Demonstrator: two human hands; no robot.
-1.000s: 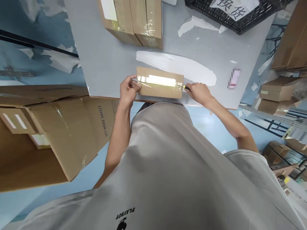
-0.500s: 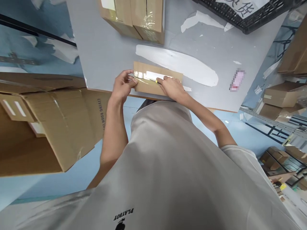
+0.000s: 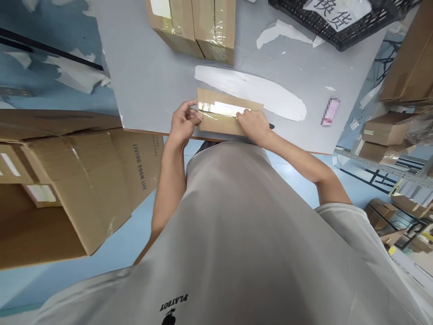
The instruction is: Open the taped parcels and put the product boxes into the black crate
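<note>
A small flat cardboard box, sealed with clear tape and bearing a white label, lies at the near edge of the grey table. My left hand pinches the box's left end, fingers closed on it. My right hand rests on the right half of the box top, fingers curled around a small cutter whose dark end sticks out behind the hand. The cutter's blade is hidden under my fingers.
Two taped cartons stand at the back of the table, beside a black crate with a paper sign. A pink item lies to the right. A large open carton stands at my left; smaller boxes sit on shelving at right.
My right hand went from the box's right end leftward along the taped seam with the cutter, then drew back toward the right half. My left hand stayed at the left end.
</note>
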